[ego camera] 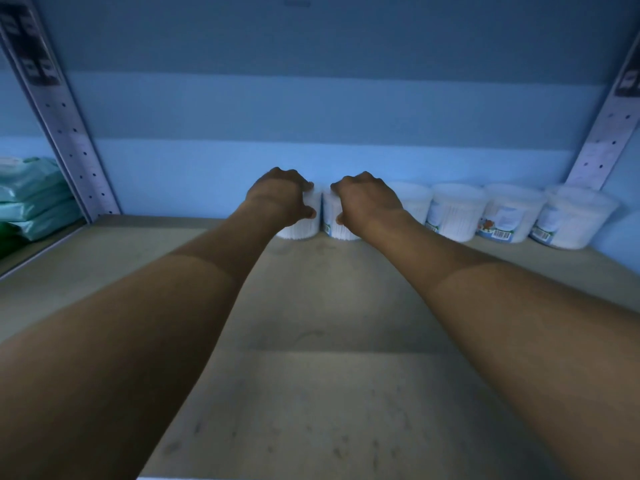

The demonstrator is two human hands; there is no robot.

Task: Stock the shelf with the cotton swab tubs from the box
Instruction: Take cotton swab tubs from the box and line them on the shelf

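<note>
Hands grip one tub apiece: left hand [281, 199] on the left tub [304, 220], right hand [367, 202] on its neighbour [331, 216], setting both against the shelf [311, 306] back, probably extending the row [485, 213].

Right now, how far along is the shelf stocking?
Done: four tubs stand in a row along the back wall, right side. In hand: the left hand and right hand each grip a tub, extending that row leftward. Left: most of the shelf is bare; the box is out of view.
</note>
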